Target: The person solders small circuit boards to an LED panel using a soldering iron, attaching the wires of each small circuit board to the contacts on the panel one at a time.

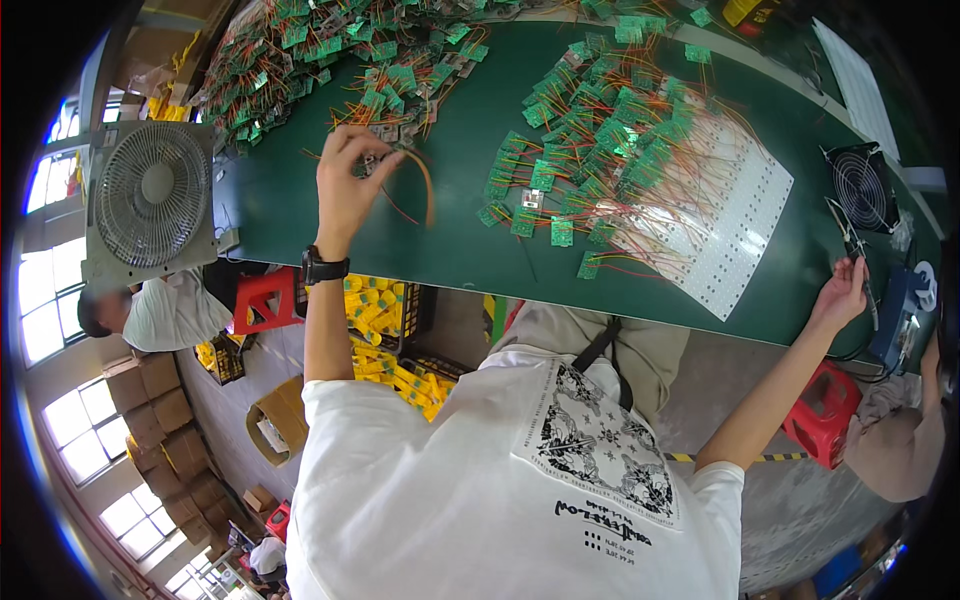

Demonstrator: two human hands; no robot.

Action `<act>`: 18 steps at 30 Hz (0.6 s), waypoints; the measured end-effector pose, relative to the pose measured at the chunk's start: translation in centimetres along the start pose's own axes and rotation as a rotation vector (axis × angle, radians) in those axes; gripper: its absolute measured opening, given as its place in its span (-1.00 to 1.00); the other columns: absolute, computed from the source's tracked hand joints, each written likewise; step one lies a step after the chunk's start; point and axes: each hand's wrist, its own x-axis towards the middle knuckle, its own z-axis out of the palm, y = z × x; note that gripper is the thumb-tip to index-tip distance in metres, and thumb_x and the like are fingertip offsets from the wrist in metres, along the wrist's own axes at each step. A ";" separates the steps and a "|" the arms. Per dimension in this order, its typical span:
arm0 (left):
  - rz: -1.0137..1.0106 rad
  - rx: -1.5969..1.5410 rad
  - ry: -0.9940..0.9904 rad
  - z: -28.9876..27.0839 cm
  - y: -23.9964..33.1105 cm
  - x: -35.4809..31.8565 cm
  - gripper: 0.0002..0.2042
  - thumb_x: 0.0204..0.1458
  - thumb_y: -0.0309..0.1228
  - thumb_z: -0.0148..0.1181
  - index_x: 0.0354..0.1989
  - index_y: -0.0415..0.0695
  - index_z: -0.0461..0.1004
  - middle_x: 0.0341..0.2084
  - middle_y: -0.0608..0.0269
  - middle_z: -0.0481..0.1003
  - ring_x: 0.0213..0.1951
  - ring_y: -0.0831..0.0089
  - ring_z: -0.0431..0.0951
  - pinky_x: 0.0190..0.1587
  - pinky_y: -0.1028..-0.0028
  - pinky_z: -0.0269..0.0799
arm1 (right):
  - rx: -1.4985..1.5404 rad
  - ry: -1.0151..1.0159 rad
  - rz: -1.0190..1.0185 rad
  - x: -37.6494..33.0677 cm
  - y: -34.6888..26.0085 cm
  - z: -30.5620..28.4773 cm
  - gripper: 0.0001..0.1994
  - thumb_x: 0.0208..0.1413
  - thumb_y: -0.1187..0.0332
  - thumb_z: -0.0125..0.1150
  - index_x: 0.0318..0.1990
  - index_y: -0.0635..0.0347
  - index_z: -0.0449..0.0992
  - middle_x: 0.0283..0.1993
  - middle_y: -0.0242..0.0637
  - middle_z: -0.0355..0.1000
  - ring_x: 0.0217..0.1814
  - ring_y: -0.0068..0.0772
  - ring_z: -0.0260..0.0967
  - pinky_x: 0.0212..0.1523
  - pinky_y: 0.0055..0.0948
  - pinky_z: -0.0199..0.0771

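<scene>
My left hand [347, 185] is raised over the left part of the green table, its fingers closed in a pinch. In them is a small grey circuit board [369, 166], mostly covered by the fingers, with orange-brown and red wires trailing from it. Just beyond lies a loose heap of green circuit boards [401, 78] with red and orange wires. At the table's right end my right hand [842, 294] has its fingertips together on a slender dark and metallic tool [852, 236]; its exact kind is unclear.
More wired boards [542, 175] lie mid-table, their wires reaching over a white perforated sheet [735, 220]. A small black fan [861, 188] and a blue box-like device [895, 330] stand right. A large fan [155, 195] is at left. Below sits a crate of yellow parts [410, 310].
</scene>
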 end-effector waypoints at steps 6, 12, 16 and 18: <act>-0.504 -0.769 0.228 -0.1 1.0 0.4 -0.83 -0.08 -0.51 0.26 -0.32 -0.24 0.43 -0.25 0.21 0.46 -0.38 0.52 0.49 -0.37 0.52 0.44 | -0.032 0.023 -0.005 0.3 0.0 -0.5 -0.88 0.10 0.50 0.11 -0.27 0.41 0.44 -0.38 -0.17 0.43 -0.34 -0.41 0.37 -0.30 -0.47 0.35; -0.703 -1.031 0.049 0.4 5.4 -1.9 -0.85 0.06 -0.51 0.05 -0.23 -0.31 0.41 -0.21 0.12 0.44 -0.26 0.28 0.56 -0.27 0.43 0.54 | -0.002 -0.009 -0.002 0.0 -0.1 0.1 -0.88 0.10 0.50 0.11 -0.26 0.42 0.44 -0.38 -0.17 0.42 -0.33 -0.41 0.36 -0.30 -0.47 0.34; -0.754 -1.038 -0.065 1.2 6.7 -2.4 -0.85 0.09 -0.45 0.08 -0.26 -0.29 0.42 -0.29 0.14 0.48 -0.31 0.27 0.58 -0.27 0.43 0.54 | -0.002 -0.020 -0.003 0.3 0.1 -0.4 -0.88 0.10 0.51 0.10 -0.26 0.42 0.43 -0.38 -0.16 0.42 -0.33 -0.40 0.36 -0.29 -0.47 0.34; -0.777 -1.053 -0.111 1.7 6.5 -2.7 -0.85 0.10 -0.44 0.08 -0.26 -0.28 0.42 -0.32 0.14 0.49 -0.30 0.29 0.58 -0.26 0.44 0.54 | -0.007 0.006 -0.005 0.4 0.1 -0.5 -0.88 0.10 0.52 0.10 -0.26 0.42 0.43 -0.38 -0.16 0.42 -0.33 -0.39 0.37 -0.29 -0.47 0.34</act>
